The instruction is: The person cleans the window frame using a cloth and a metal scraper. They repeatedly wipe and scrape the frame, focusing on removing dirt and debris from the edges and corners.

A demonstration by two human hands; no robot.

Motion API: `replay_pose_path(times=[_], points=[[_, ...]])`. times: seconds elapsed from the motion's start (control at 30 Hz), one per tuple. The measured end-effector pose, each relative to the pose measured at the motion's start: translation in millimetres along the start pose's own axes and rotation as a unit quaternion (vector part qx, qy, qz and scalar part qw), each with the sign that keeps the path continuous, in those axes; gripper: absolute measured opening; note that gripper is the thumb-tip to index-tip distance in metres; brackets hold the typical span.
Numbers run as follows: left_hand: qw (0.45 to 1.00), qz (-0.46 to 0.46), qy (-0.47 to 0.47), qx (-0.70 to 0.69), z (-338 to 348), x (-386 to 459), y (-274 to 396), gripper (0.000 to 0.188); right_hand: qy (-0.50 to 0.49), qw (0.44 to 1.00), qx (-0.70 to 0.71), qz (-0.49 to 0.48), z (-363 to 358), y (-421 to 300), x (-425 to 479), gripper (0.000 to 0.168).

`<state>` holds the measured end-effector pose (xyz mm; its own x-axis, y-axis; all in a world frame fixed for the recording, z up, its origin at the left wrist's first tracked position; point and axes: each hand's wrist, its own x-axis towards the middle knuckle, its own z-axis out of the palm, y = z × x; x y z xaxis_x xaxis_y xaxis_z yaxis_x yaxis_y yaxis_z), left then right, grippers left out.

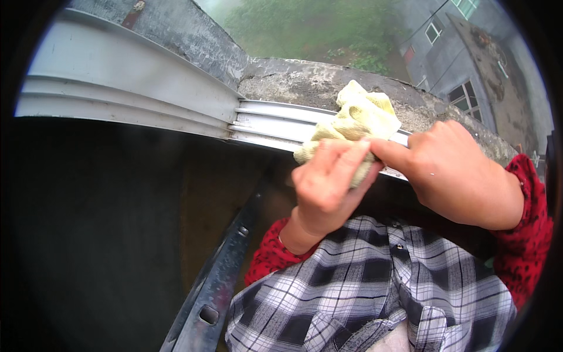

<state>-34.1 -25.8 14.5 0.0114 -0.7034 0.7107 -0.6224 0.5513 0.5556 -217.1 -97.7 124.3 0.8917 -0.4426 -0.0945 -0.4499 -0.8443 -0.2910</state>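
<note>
A crumpled pale yellow cloth [363,116] lies bunched over the white window frame's sill track [281,121]. My left hand [330,180] grips the cloth's near end, with its fingers bent round it. My right hand [448,171] is beside it, its index finger reaching to the cloth near my left fingertips; its other fingers are curled, and whether they hold any of the cloth cannot be told. Part of the track under the cloth and hands is hidden.
The upright side of the white frame [132,66] runs to the upper left. Beyond the track is a rough concrete ledge [286,81], with a drop to greenery and a grey building [453,66]. A perforated metal bar [220,286] slants below at left.
</note>
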Motion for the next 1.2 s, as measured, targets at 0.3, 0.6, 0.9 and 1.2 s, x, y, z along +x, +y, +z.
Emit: replay_pose_path(times=[0.3, 0.6, 0.9, 1.2], points=[[0.990, -0.055, 0.002, 0.133, -50.3, 22.4, -47.2, 0.037, 0.115, 0.986, -0.103, -0.062, 47.4, -9.8, 92.8, 0.023], [0.999, -0.031, -0.020, 0.001, -3.2, 4.5, 5.0, 0.043, -0.021, 0.998, -0.057, -0.024, 0.1, -3.1, 0.3, 0.029], [0.993, -0.092, 0.006, 0.078, -60.1, 20.9, -49.8, 0.033, 0.063, 0.988, -0.075, -0.116, 27.3, -16.3, 101.5, 0.021], [0.997, -0.036, -0.042, 0.060, -27.6, 15.6, -20.6, 0.041, -0.011, 0.841, 0.527, -0.119, 9.9, 26.6, -6.4, 0.091]])
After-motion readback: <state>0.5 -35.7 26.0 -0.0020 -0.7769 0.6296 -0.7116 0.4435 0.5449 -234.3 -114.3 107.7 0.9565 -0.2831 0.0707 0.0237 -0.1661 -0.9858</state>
